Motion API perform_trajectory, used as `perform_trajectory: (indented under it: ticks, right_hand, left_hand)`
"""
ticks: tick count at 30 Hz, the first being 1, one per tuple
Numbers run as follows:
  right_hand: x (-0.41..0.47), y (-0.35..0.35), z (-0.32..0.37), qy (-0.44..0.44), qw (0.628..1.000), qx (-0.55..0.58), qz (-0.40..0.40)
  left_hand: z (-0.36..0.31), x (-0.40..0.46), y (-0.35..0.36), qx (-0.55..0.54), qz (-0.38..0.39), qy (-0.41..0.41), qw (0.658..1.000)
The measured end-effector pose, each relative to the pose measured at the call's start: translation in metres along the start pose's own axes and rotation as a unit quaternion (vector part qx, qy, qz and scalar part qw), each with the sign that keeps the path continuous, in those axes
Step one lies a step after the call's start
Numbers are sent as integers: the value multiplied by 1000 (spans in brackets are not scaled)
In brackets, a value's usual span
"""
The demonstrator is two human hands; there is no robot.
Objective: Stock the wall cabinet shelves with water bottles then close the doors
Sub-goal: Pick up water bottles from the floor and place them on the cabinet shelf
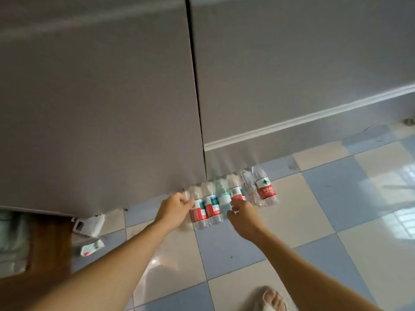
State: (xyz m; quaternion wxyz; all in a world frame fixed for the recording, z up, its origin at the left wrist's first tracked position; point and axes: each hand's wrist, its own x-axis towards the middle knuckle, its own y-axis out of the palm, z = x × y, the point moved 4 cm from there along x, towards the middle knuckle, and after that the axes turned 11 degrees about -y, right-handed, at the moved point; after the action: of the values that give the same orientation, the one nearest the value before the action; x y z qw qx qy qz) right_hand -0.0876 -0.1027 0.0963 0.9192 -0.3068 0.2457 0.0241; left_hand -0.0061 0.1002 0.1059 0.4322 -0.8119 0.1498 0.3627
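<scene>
Several water bottles (pixel 226 198) stand in a row on the tiled floor (pixel 314 209), right at the foot of the grey cabinet doors (pixel 101 97), and both hands are down among them. The left hand (pixel 174 206) has its fingers curled at the left end of the row, apparently pinching a bottle top there, though blur keeps me from being sure what it has. The right hand (pixel 243 213) reaches into the middle of the row with fingers bent around a bottle; whether the grip is complete I cannot tell.

This looks like the pick-up step, at the beginning of stocking: the bottles are on the floor and the doors in view appear closed. The next move calls for a firm hold on a bottle in each hand, a lift clear of the neighbours so none topple, and then a door opened to reach a shelf.

The bottles are clear plastic with red and white labels; one between the hands looks teal-tinted. Those beyond the right hand stand a little apart from the rest.
</scene>
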Motion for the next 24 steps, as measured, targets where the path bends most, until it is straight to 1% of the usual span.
perform_trajectory:
  ticks: [4,6,8,11,17,21,24]
  right_hand:
    - [61,68,-59,-3,1000,-14,22]
    - [85,97,-83,-3,1000,-9,21]
    - [106,120,-103,-27,999,-15,12]
    - [132,149,-124,-68,997,-42,-4]
    - [138,186,-141,-119,990,-73,-22]
    - [138,187,-138,-132,987,-81,-50]
    - [150,182,-131,-127,987,-59,-75]
  left_hand:
    - [46,89,60,-2,6,-19,1000]
    - [65,127,88,-3,5,-31,999]
    - [82,160,112,-9,-3,-39,999]
    - [95,199,142,-40,-20,-25,999]
    - [109,224,174,-92,-55,0,994]
    - [129,224,166,-114,-57,-3,992]
    - [150,223,153,-94,-65,8,993]
